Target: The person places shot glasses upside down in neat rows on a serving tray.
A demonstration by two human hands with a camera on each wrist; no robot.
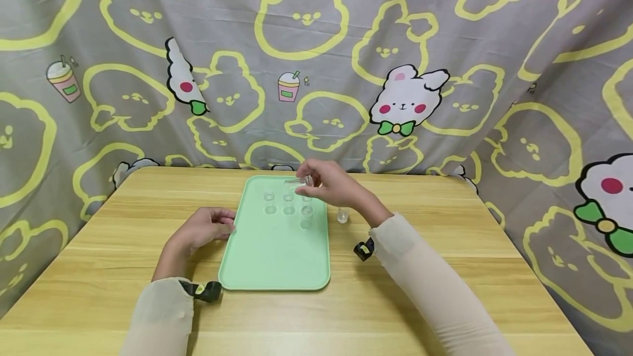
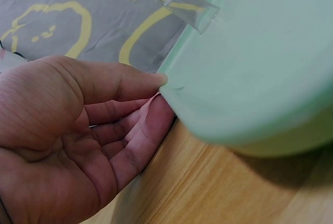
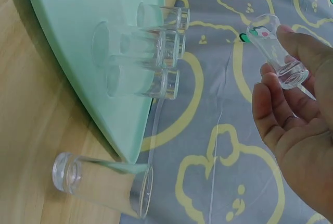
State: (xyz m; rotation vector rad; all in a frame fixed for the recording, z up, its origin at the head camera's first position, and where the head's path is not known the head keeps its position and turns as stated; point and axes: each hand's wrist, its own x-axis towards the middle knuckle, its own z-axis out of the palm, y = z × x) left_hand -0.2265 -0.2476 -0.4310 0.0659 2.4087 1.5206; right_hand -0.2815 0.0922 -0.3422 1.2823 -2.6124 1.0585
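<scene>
My right hand (image 1: 328, 183) holds a clear shot glass (image 3: 276, 52) above the far right part of a green tray (image 1: 274, 257). Thumb and fingers are around its thick base, and the glass lies tilted, mouth to the left in the head view. Several more shot glasses (image 3: 143, 81) stand mouth down on the tray in rows, thick bases up. My left hand (image 1: 203, 227) is at the tray's left edge. In the left wrist view, its thumb and fingers pinch the rim near a corner.
One shot glass (image 3: 104, 179) stands upright on the wooden table (image 1: 420, 290), just off the tray's right edge. A patterned grey curtain (image 1: 326, 26) hangs behind the table and along its sides.
</scene>
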